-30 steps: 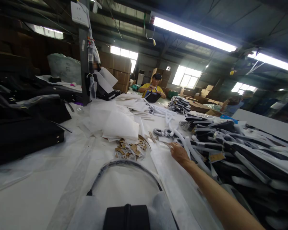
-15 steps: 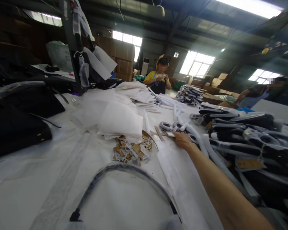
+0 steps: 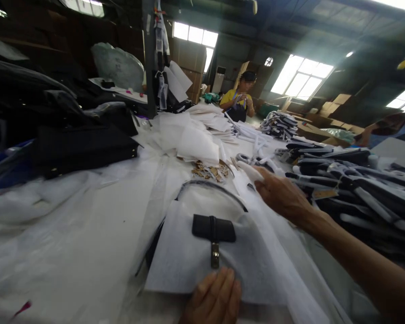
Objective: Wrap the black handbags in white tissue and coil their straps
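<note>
The left hand [image 3: 216, 297], fingers together, rests on the bag [image 3: 154, 247] at six o'clock, while the right hand [image 3: 278, 191] pinches a white slip [image 3: 251, 173] at one o'clock from it, and covering seems well along: paper [image 3: 175, 261] over the front, handle [image 3: 219, 185] apparently wrapped, flap [image 3: 202, 226] and clasp [image 3: 215, 255] still bare.

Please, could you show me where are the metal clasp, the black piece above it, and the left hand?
Metal clasp [image 3: 215, 255]: head view, middle of its front.
Black piece [image 3: 213, 228]: head view, raised strip at its middle.
Left hand [image 3: 215, 298]: head view, back of the fingers.
</note>
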`<act>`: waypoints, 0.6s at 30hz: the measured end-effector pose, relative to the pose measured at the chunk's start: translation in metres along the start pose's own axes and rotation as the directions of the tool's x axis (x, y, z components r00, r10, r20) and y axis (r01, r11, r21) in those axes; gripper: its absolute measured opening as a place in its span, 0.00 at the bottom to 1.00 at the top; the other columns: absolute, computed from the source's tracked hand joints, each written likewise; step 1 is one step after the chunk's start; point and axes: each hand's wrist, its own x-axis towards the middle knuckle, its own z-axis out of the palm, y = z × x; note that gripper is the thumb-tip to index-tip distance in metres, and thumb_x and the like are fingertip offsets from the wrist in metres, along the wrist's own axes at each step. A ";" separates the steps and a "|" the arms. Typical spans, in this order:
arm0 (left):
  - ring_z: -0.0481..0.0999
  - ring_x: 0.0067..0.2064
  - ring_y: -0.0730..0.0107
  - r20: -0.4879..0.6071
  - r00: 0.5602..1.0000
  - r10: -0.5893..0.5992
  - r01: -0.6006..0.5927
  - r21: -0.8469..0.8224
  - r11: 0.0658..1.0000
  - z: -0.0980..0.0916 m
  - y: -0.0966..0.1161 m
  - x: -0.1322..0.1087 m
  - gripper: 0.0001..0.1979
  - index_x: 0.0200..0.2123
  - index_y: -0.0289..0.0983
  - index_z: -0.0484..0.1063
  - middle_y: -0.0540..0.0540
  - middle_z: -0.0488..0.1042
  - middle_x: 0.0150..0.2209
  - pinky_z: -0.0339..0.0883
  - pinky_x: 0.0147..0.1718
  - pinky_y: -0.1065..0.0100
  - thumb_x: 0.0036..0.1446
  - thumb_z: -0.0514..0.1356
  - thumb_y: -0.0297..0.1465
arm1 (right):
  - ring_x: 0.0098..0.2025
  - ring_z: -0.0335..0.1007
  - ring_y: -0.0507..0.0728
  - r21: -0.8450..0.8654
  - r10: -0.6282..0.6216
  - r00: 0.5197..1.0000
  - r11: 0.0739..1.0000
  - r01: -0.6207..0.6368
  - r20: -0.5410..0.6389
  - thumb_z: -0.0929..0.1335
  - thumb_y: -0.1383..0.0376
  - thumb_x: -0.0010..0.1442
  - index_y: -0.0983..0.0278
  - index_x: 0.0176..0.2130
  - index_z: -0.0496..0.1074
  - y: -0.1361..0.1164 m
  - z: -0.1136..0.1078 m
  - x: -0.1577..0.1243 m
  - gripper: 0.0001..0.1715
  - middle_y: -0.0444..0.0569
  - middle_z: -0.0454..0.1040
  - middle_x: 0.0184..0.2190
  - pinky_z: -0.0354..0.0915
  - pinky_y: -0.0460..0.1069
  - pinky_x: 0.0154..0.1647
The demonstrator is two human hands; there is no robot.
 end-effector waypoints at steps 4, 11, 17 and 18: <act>0.70 0.60 0.59 0.087 0.995 -0.053 0.064 -0.129 0.990 -0.014 0.007 0.000 0.21 0.57 0.29 0.70 0.38 0.74 0.56 0.61 0.59 0.60 0.68 0.44 0.24 | 0.39 0.75 0.60 0.024 -0.236 0.943 0.971 0.238 0.233 0.64 0.71 0.58 0.61 0.56 0.69 -0.098 -0.005 -0.067 0.26 0.54 0.80 0.37 0.65 0.49 0.39; 0.72 0.56 0.60 0.120 0.990 -0.072 0.088 -0.133 0.987 -0.018 0.013 -0.003 0.20 0.60 0.28 0.65 0.38 0.74 0.54 0.64 0.56 0.60 0.69 0.47 0.25 | 0.63 0.62 0.65 0.453 -0.432 0.816 0.858 0.242 0.383 0.73 0.52 0.56 0.58 0.57 0.70 -0.098 0.000 -0.097 0.32 0.55 0.67 0.62 0.58 0.59 0.62; 0.71 0.57 0.60 0.111 0.988 -0.111 0.127 -0.143 0.982 -0.017 0.014 -0.003 0.20 0.59 0.29 0.67 0.38 0.73 0.56 0.62 0.58 0.58 0.68 0.47 0.26 | 0.60 0.64 0.66 0.487 -0.347 0.853 0.864 0.130 0.389 0.76 0.59 0.49 0.57 0.46 0.75 -0.051 0.018 -0.096 0.23 0.52 0.71 0.58 0.60 0.60 0.61; 0.71 0.57 0.61 0.121 0.986 -0.115 0.133 -0.152 0.979 -0.016 0.015 -0.004 0.20 0.59 0.30 0.67 0.39 0.73 0.56 0.62 0.58 0.59 0.68 0.47 0.26 | 0.58 0.67 0.65 0.503 -0.348 0.851 0.856 0.117 0.394 0.76 0.60 0.48 0.57 0.47 0.74 -0.050 0.021 -0.098 0.26 0.51 0.72 0.56 0.62 0.59 0.59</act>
